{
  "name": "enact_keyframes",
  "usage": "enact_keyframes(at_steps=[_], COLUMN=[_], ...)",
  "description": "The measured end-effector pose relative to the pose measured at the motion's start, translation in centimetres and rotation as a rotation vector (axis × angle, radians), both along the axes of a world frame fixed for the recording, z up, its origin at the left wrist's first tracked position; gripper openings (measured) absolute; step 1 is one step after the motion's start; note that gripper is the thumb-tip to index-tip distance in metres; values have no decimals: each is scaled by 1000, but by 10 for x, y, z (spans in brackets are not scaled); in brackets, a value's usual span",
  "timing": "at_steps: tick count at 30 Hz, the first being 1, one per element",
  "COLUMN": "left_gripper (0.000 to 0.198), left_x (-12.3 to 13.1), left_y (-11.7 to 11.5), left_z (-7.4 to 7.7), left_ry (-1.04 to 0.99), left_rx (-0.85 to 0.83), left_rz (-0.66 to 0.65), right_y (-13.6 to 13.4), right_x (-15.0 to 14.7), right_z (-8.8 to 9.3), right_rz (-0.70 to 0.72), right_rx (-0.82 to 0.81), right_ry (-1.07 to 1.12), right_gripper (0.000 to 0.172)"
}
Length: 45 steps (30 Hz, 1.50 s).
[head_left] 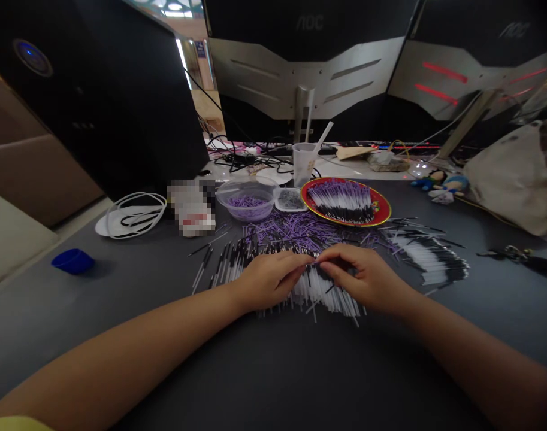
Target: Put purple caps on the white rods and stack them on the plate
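My left hand (268,280) and my right hand (360,278) rest over a loose pile of thin black-and-white sticks (331,297) on a dark grey mat (273,371). Their fingertips nearly meet above the pile. Whatever lies between them is too small to make out. Short purple pieces (291,230) are scattered just beyond my hands. A second, more aligned bunch of sticks (428,258) lies to the right. A red plate with a gold rim (381,209) holds a neat row of purple-and-black sticks.
A glass bowl (246,211) holds purple pieces. Behind stand a plastic cup with a straw (304,164), a computer tower (97,102) and AOC monitors (307,78). Also nearby are a blue cup (72,261), a white mask (132,215), plush figures (439,182) and a cloth bag (516,179).
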<state>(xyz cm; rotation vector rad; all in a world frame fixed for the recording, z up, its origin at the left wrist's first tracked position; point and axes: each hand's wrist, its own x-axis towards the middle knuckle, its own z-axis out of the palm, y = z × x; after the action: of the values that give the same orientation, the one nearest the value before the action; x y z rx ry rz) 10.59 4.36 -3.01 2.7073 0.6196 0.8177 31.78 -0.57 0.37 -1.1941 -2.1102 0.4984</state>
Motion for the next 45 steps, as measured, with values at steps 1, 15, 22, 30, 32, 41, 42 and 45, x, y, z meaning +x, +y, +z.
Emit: enact_keyframes(at_steps=[1,15,22,30,32,41,42,45], left_gripper=[29,24,17,15,15,17,17,18], left_x=[0,0,-2,-1,-1,-12,-14,-23], left_y=[0,-2,-4,-5,-1,3,3,2], left_z=[0,0,3,12,15,35,33,22], left_ry=[0,92,267,298,313,325,288,166], left_rx=[-2,212,505,663,666,510,522,558], left_rz=[-1,31,10,10,24,188,211,273], right_y=[0,-1,-6,-2,6,52,54,56], right_x=[0,2,-4,-13,-5,65,67,65], right_z=[0,-4,-11,-16,-15,-21,-23,-28], right_rz=[2,58,81,30,36,-189,-183,-197], right_rx=[4,28,-12,-524,-568,-10,-19,-34], right_ry=[2,-171,-211,215,260,-404,-436,-471], right_gripper=[14,14,14,16,19,13,13,14])
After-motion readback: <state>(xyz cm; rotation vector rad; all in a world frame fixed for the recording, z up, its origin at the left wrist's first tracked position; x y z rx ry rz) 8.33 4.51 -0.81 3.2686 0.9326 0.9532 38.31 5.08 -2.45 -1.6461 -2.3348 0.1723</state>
